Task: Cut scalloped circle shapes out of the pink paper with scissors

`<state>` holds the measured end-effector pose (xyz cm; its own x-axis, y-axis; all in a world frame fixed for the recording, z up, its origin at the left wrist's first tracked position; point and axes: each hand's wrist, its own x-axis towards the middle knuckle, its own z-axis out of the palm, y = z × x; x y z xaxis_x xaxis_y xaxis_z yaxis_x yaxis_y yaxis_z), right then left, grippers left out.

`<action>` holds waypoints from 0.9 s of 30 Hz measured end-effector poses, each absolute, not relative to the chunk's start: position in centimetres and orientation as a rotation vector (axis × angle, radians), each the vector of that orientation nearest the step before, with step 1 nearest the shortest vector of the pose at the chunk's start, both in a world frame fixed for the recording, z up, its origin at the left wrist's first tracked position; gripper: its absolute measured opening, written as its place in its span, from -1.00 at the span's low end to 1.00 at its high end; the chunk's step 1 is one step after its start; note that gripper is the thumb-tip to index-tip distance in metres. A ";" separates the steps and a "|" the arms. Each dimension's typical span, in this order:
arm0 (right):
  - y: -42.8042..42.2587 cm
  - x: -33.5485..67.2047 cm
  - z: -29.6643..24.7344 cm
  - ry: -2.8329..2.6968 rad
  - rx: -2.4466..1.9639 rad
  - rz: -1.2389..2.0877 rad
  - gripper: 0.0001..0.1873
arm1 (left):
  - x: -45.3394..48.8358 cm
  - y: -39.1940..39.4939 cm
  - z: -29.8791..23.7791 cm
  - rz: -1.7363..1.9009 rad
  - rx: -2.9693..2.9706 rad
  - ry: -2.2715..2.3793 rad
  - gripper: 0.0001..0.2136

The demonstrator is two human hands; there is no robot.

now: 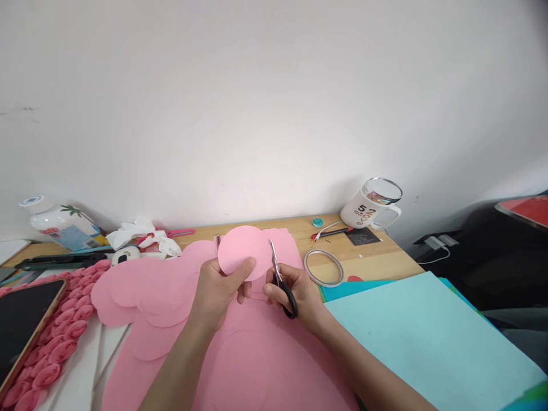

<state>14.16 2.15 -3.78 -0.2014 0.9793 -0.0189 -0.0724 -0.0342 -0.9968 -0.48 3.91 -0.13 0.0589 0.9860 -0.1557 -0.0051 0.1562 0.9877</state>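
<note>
My left hand [218,288] is closed on a pink paper circle [242,248], thumb on its lower edge, holding it up above the desk. My right hand [295,291] grips black-handled scissors [280,279], blades pointing up beside the circle's right edge. Beneath both hands lie large pink paper sheets [257,365] and several cut pink circles [141,285] stacked to the left.
Light blue paper sheets [428,337] cover the right of the wooden desk [377,260]. A tape ring [324,267], white mug [372,208], plastic bottle [60,225], crumpled tissue [141,234], pink paper roses [64,325] and a dark tablet [21,325] surround the work area.
</note>
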 end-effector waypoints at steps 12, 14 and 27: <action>2.2 14.1 -3.8 -1.284 -1.081 1.410 -0.73 | -0.4 3.7 0.3 1.062 1.098 1.246 -0.74; 2.2 14.1 -3.7 -1.292 -1.080 1.411 -0.72 | -0.4 3.7 0.3 1.068 1.101 1.244 -0.74; 2.2 14.1 -4.0 -1.222 -1.056 1.389 -0.68 | -0.5 3.8 0.4 1.070 1.177 1.259 -0.70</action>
<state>14.14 2.16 -4.01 -0.1545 0.9880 -0.0084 -0.1175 -0.0268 -0.9927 -0.46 3.79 0.38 0.0433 0.9924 -0.1152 0.0463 0.1132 0.9925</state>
